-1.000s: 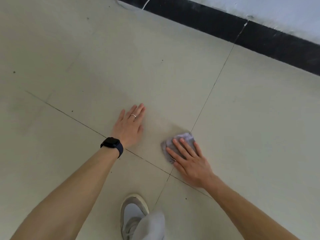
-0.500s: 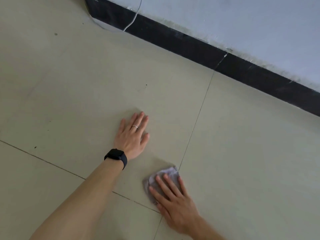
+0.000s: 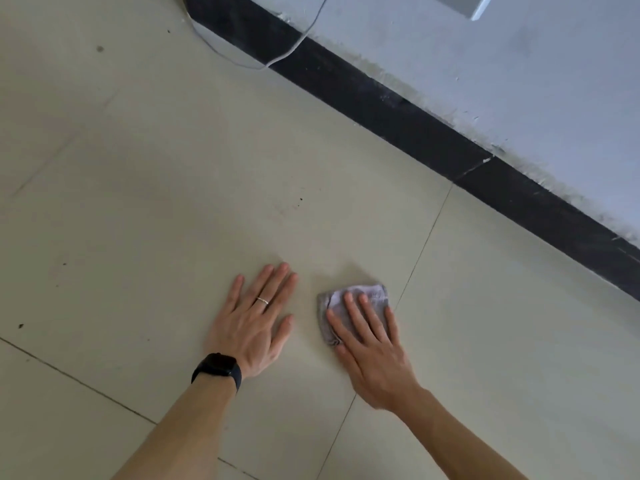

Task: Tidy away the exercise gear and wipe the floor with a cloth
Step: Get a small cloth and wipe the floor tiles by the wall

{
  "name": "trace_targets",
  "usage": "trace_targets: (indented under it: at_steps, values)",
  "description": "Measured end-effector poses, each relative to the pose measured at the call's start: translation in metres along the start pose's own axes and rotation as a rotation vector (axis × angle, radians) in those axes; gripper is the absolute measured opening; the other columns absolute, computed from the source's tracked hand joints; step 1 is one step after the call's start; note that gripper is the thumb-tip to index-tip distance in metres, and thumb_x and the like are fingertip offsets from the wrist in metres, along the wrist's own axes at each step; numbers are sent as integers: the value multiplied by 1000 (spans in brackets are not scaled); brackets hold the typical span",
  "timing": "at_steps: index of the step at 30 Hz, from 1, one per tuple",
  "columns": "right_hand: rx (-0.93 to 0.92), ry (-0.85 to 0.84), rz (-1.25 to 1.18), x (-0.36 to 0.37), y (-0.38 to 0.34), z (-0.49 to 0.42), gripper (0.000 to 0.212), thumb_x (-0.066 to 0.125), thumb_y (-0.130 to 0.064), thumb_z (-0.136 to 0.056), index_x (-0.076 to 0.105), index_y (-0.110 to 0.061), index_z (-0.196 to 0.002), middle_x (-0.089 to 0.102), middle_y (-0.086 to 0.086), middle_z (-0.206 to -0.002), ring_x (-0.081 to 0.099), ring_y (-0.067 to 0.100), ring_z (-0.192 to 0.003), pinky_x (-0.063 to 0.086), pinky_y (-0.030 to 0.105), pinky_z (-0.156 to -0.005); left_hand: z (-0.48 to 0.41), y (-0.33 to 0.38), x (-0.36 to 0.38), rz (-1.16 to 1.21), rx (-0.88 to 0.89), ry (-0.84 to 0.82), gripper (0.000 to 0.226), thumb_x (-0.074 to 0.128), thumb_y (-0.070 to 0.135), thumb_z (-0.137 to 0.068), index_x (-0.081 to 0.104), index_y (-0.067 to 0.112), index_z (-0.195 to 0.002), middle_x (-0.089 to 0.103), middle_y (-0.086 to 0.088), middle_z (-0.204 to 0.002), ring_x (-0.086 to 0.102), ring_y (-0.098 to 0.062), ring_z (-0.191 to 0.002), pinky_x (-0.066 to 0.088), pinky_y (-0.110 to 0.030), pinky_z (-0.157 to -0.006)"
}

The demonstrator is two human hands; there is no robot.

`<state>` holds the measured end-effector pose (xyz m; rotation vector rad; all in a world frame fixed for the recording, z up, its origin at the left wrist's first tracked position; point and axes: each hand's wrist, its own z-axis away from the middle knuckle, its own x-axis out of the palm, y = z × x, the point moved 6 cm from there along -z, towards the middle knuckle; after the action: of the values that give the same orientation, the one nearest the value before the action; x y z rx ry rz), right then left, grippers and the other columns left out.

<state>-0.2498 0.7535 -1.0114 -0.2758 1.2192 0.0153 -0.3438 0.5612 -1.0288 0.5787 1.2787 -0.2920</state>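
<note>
Cloth (image 3: 356,308), grey and folded small, lay on the pale tiled floor (image 3: 156,202), just left of a grout line. The right hand (image 3: 372,348) pressed flat on it, fingers (image 3: 349,317) extended and slightly spread, nothing pinched. The left hand (image 3: 254,323) lay palm-down on bare tile just beside the cloth, apart from it, fingers spread. It bore a ring (image 3: 262,301) and a black watch (image 3: 217,369). A black skirting (image 3: 415,123) ran along the wall.

Grey cloth (image 3: 360,299) folded, flat on beige tiled floor (image 3: 173,202).
</note>
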Motion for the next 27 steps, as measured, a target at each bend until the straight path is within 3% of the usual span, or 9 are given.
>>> trace_targets:
  at_steps: [2,5,8,9,12,14,21,23,27]
  values:
    - [-18,-8,50,-14,46,-17,55,14,-46,-107,5,-37,-160,-2,-3,-169,-1,20,-156,12,55,-121,0,0,-2,-11,2,4,65,28,47,-100,19,21,-159,10,4,-167,13,-17,-153,20,-52,-120]
    - [484,90,-101,-42,130,-67,56,6,-52,-103,-15,-46,-154,-21,-7,-166,-18,15,-153,2,55,-123,0,-1,-1,-25,-2,7,66,28,47,-100,17,21,-159,9,4,-168,11,-17,-154,19,-52,-121]
    - [812,204,-275,-58,142,-104,56,15,-47,-106,-9,-45,-156,-17,-3,-168,-15,19,-154,-3,57,-123,-1,-1,-1,-29,-6,9,67,31,48,-99,17,22,-159,9,5,-167,12,-16,-154,17,-50,-121]
    - [758,183,-241,-57,126,-111,56,15,-47,-107,-10,-44,-157,-18,-2,-167,-17,21,-154,-4,58,-123,-1,-2,-2,-27,-9,9,67,31,48,-99,17,23,-159,9,5,-167,12,-16,-153,17,-50,-121]
    - [232,52,-28,-41,63,-100,56,11,-48,-106,-11,-40,-158,-18,-1,-167,-18,22,-154,-7,54,-123,0,-1,-1,-11,-17,8,68,32,48,-98,16,23,-159,7,6,-168,12,-16,-153,18,-51,-121]
    - [46,-4,22,-46,76,-108,55,7,-49,-105,-9,-42,-157,-15,-3,-168,-16,20,-154,-4,53,-123,-1,-1,0,-10,-23,-3,68,31,49,-98,13,24,-160,5,6,-168,9,-15,-154,16,-50,-121]
    - [739,278,-258,-90,154,-205,53,16,-49,-103,8,-49,-156,-1,-6,-168,-6,16,-155,-1,54,-123,-1,-1,2,-17,-16,9,70,31,50,-99,10,25,-160,4,5,-168,6,-16,-154,10,-49,-122]
    - [689,237,-242,-86,129,-203,54,17,-48,-105,3,-46,-157,-7,-3,-169,-9,19,-155,-1,56,-122,-2,-2,1,-9,-16,2,70,32,51,-98,10,25,-160,4,6,-168,7,-16,-154,11,-49,-122]
    - [263,51,-68,-49,48,-135,56,11,-47,-106,-8,-40,-158,-16,2,-168,-17,23,-154,-3,56,-123,1,-1,-1,26,-21,-23,71,35,50,-98,9,25,-160,1,7,-168,5,-15,-154,16,-50,-120]
